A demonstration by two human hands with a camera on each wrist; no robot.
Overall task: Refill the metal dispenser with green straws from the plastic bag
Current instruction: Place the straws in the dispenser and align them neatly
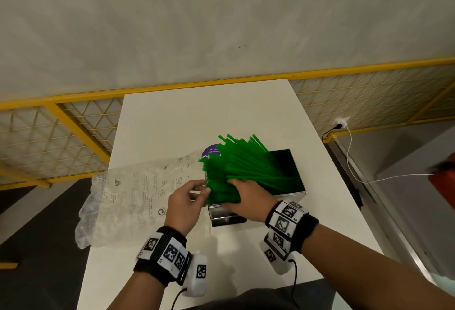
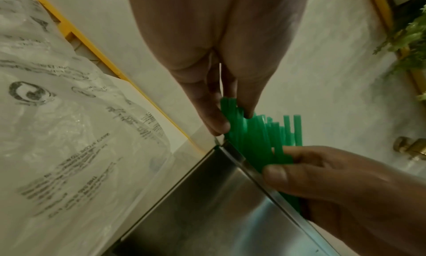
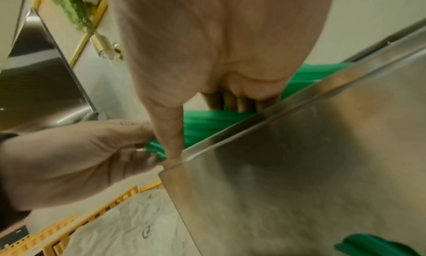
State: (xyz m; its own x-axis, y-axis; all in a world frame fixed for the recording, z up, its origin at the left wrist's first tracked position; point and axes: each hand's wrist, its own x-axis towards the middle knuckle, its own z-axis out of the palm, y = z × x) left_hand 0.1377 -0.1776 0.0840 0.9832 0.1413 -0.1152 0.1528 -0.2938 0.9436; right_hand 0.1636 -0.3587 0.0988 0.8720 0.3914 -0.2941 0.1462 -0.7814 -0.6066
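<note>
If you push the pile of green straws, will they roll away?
Probably some would: the green straws are thin round tubes, fanned loosely over the metal dispenser rim. They look light, so likely scatter. The right hand presses them down.

Bright green plastic straws (image 1: 242, 165) fanned untidily across open rectangular shiny metal dispenser (image 1: 294, 187), ends jutting past its left rim. Crumpled clear printed plastic bag (image 1: 128, 198) flat alongside, left.

Green, silver, white and yellow

Straws (image 1: 246, 169) bright green; dispenser (image 1: 227, 218) silvery metal; bag (image 1: 138, 198) clear with grey print; table (image 1: 209, 112) white; fence (image 1: 73, 117) yellow; wristbands (image 1: 170, 253) black-and-white checked.
</note>
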